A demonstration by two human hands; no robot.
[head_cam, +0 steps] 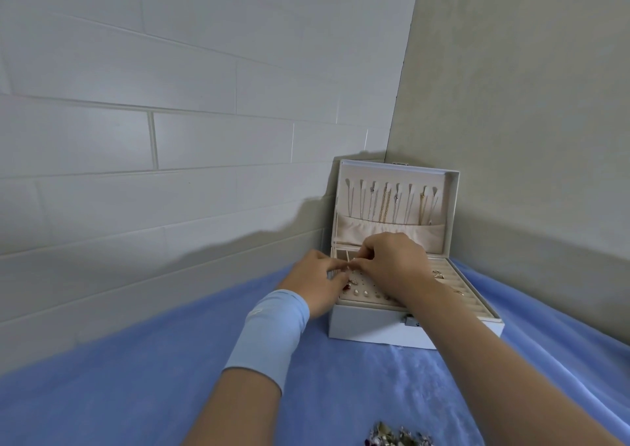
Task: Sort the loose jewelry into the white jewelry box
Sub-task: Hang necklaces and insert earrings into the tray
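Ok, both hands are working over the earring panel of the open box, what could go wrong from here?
1. The left hand and right hand meet fingertip to fingertip over the earring panel; a tiny piece slipping there could get lost on the blue cloth.
2. The right forearm passes close over the ring rolls and might drag rings out.
3. The right hand sits just under the hanging necklaces and could snag them when lifting.

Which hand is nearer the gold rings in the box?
Right. The right hand is just left of the gold rings; the left hand is farther left, over the jewelry box's left edge.
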